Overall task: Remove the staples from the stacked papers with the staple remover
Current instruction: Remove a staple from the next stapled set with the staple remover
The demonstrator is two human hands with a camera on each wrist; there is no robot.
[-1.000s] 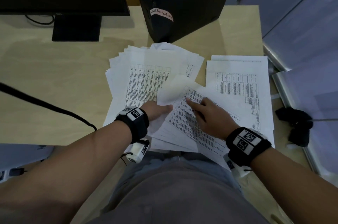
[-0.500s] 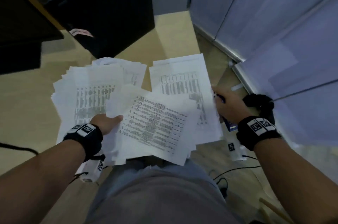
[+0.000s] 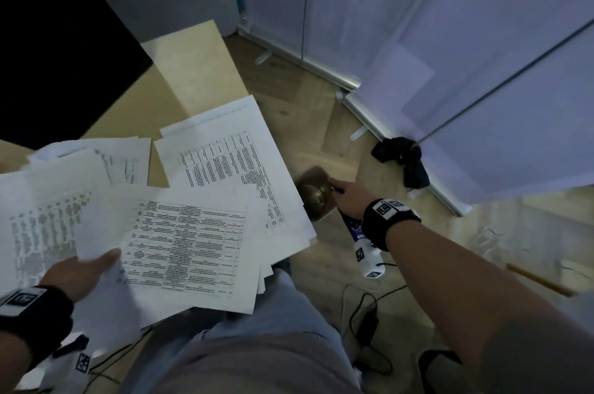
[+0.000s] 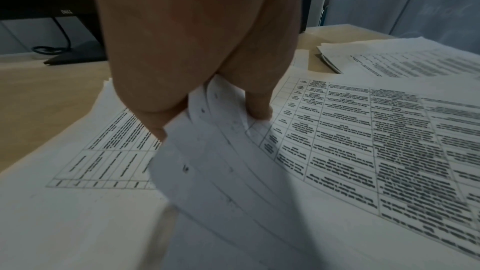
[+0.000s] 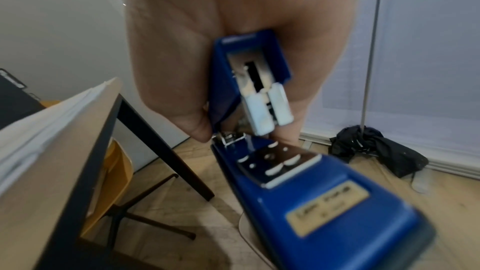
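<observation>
left hand (image 3: 84, 271) pinches the near-left corner of the top stapled set (image 3: 180, 245), thumb above, fingers (image 4: 158, 128) beneath, lifting the sheet edges off the wooden desk (image 3: 193, 62). small dark marks along that edge, possibly staple holes; blurred. more papers (image 3: 231, 152) lie fanned on the desk beside it. right hand (image 3: 348, 197) is out past the desk's right edge, over the floor, fingers curled round a blue stapler-style staple remover (image 5: 306, 192), hinged open. black cloth (image 3: 405, 155) by the wall.

The printed text on the papers (image 3: 180, 249) is too blurred to read, and the frame's left edge cuts off the left stack (image 3: 38, 216).
</observation>
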